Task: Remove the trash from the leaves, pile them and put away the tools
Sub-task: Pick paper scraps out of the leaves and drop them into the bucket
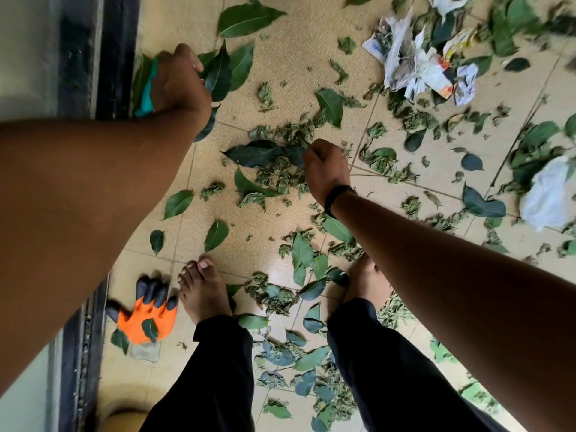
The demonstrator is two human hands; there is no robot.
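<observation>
The left hand [180,79] grips a teal-handled tool [146,88] whose working end is hidden behind the hand and forearm, so I cannot say what kind of tool it is; the fingertips sit against a cluster of broad dark green leaves [221,73]. The right hand [325,169], with a black band [338,196] on its wrist, is curled into a loose fist; whether it pinches a scrap of leaf cannot be told.

Taking the right hand as the landmark: a heap of shrivelled and fresh green leaves [280,163] lies touching it on its left. The crumpled white printed paper [414,67], the plainest piece of trash, lies well up and to the right of it, its long axis running diagonally from upper left to lower right. A crumpled white plastic bag [548,194] lies far to its right. The right hand is clearly the nearer one to both, so it would likely be the one to reach.

Below and far left of the right hand, an orange and black work glove [146,319] lies on the beige tiled floor [274,35], just beside a bare foot [202,291].

The paper carries coloured print, too blurred to read.
</observation>
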